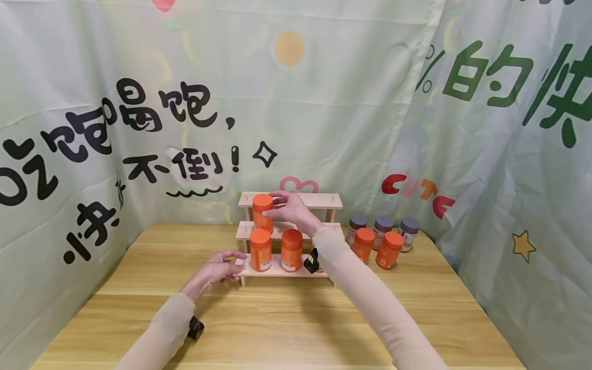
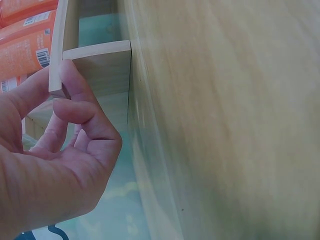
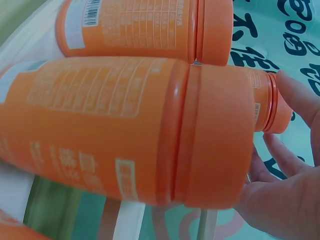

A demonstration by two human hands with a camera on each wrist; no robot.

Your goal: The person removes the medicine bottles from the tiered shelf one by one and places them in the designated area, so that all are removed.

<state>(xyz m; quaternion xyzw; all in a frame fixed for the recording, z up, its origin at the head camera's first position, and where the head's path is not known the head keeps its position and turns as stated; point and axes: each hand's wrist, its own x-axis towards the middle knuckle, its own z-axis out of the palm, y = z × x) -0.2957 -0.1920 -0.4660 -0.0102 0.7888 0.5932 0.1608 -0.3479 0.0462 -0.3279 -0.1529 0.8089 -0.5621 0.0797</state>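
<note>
My right hand (image 1: pixel 293 210) holds an orange jar (image 1: pixel 262 220) by its upper part at the left of the middle tier of a small wooden display rack (image 1: pixel 289 232). In the right wrist view, the thumb and fingers lie on either side of that jar's cap (image 3: pixel 280 103). My left hand (image 1: pixel 219 267) pinches the left end of the rack's lowest board (image 2: pixel 58 75), between thumb and fingers in the left wrist view. Two orange jars stand upright on the lowest tier, one at left (image 1: pixel 261 250) and one at centre (image 1: pixel 291 250). My right wrist partly hides another beside them.
Right of the rack, two orange jars (image 1: pixel 390 250) stand on the wooden table (image 1: pixel 259 324), in front of several jars with grey-purple lids (image 1: pixel 409 234). The rack's top board (image 1: pixel 319 200) is behind my right hand. Printed fabric walls (image 1: pixel 324 113) surround the table.
</note>
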